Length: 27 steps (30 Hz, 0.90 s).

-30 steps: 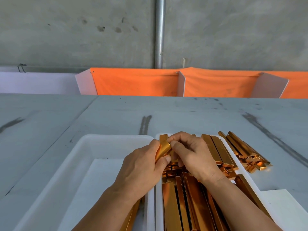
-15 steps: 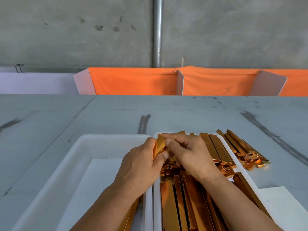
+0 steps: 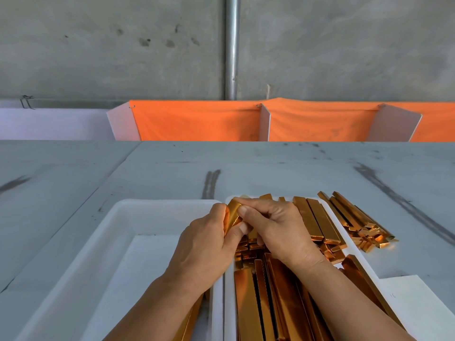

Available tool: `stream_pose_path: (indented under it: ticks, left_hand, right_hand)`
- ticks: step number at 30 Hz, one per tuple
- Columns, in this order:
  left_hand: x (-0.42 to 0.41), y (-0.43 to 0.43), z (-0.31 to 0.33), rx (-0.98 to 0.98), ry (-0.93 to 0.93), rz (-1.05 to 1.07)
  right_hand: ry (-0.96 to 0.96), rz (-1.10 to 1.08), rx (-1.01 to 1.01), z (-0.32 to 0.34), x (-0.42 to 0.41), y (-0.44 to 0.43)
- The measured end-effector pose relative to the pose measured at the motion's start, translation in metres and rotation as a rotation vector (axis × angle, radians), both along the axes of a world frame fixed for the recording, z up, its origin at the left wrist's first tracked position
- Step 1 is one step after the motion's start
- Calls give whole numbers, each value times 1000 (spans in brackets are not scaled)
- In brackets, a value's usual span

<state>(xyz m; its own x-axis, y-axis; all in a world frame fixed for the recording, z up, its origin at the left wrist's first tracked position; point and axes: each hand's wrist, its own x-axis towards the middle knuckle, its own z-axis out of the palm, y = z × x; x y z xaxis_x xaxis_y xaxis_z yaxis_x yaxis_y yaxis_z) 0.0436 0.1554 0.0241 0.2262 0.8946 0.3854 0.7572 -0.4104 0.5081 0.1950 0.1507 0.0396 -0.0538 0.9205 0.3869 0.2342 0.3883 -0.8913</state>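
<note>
Pinching the strip (image 3: 232, 214) between thumbs and forefingers of our left hand (image 3: 204, 244) and right hand (image 3: 278, 230), we hold it above the seam where left tray (image 3: 118, 217) meets right tray (image 3: 229, 303). A second ago its far end poked up; now it lies bent over, tucked lower in our fingers, so the fold seems nearly done.

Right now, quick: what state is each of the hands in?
Left hand: closed, pinching the folded gold strip.
Right hand: closed, pinching the same gold strip.
</note>
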Motion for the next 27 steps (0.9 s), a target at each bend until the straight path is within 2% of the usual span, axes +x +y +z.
stream_pose_path:
  ticks: [10,22,27]
  left_hand:
    - [-1,0,0,-85,-27,-4]
    - [-1,-1,0,-15,-70,-18]
    - [-3,0,2,-17,-70,-37]
  right_hand:
    - [-8,-81,2,-2,2,4]
    - [-31,-81,-10,-3,2,2]
    - [31,-81,-57,1,2,0]
